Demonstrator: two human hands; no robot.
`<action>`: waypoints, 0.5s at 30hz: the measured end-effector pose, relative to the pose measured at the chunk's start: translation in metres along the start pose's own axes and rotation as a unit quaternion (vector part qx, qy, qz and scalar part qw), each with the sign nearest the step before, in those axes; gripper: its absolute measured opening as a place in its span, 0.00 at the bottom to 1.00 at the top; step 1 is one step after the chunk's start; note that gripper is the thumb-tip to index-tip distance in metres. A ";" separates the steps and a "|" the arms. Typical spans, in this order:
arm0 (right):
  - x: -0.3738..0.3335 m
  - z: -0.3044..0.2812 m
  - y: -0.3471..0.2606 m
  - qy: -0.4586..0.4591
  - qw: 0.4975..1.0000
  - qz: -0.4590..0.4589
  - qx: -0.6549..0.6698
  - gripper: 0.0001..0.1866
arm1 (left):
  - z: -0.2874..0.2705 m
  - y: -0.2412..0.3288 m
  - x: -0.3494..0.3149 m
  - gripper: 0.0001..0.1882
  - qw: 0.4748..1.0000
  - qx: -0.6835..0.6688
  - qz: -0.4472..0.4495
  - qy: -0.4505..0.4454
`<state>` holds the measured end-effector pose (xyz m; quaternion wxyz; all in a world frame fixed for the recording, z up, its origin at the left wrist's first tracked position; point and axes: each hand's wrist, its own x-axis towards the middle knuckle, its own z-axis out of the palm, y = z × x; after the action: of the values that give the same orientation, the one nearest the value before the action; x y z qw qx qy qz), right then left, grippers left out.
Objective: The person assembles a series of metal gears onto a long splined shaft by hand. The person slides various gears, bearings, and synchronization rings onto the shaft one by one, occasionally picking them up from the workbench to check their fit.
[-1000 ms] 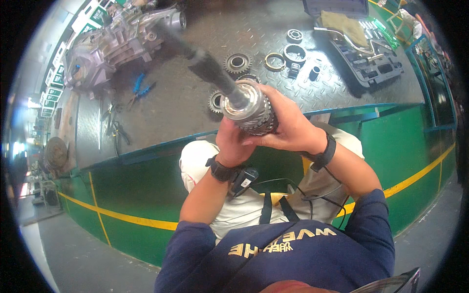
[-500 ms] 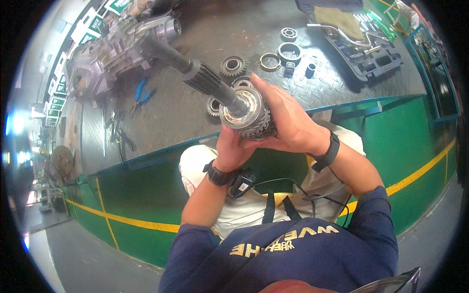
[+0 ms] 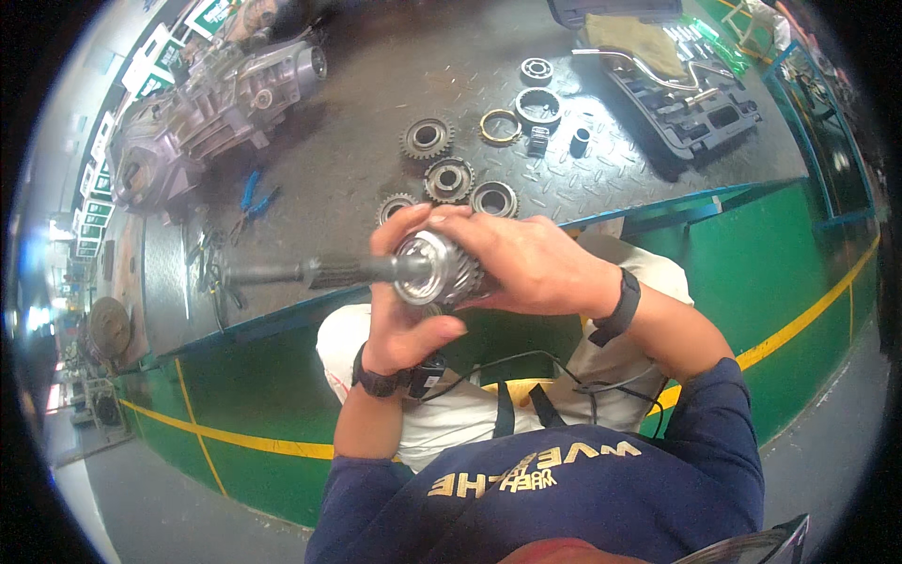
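Both my hands hold a steel gear shaft [image 3: 338,270] above the table's near edge. Its long splined end points left, blurred by motion, and a helical gear with a shiny bearing-like end sits between my palms. My left hand [image 3: 395,324] curls around the gear end from the left, thumb underneath. From the right, my right hand [image 3: 531,263] wraps the gear, fingers over its top; the far end is hidden in the grip. Just beyond lie several loose gears, among them a large gear [image 3: 427,138], a hubbed gear [image 3: 449,179] and a ring-shaped gear [image 3: 493,198].
A brass ring [image 3: 501,112], a ball bearing [image 3: 536,70], a toothed ring [image 3: 522,111] and a small sleeve [image 3: 581,141] lie farther back. An open tool case [image 3: 691,146] stands right. Far left are a metal gearbox housing [image 3: 188,150] and blue-handled pliers [image 3: 250,195].
The shaft's long end has swung from pointing up and away to pointing left. My left hand has turned with it, and the hubbed and ring-shaped gears behind now show more fully.
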<state>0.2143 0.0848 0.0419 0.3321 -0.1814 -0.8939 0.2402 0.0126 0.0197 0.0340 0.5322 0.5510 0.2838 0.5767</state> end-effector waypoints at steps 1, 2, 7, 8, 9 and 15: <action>-0.001 0.001 -0.001 -0.014 1.000 0.009 -0.006 0.50 | -0.004 -0.006 0.001 0.55 0.999 -0.026 0.031 -0.018; -0.001 0.001 -0.003 -0.028 0.999 0.018 -0.011 0.52 | -0.005 -0.006 0.000 0.55 0.999 -0.029 0.030 -0.018; -0.002 0.008 0.000 -0.054 0.996 0.054 0.042 0.61 | -0.008 -0.006 -0.002 0.44 0.999 0.000 0.002 0.035; -0.002 0.009 0.000 -0.060 0.995 0.066 0.049 0.62 | -0.010 -0.006 -0.002 0.43 0.999 0.013 0.001 0.037; -0.002 0.011 0.000 -0.061 0.995 0.065 0.052 0.62 | -0.013 -0.005 -0.003 0.43 0.999 0.014 0.000 0.039; -0.007 0.016 0.004 -0.017 0.988 0.089 0.126 0.62 | -0.012 -0.008 0.008 0.32 0.994 -0.018 0.055 0.090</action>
<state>0.2091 0.0795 0.0254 0.3145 -0.2124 -0.8422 0.3829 0.0050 0.0319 0.0268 0.4817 0.5020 0.2892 0.6575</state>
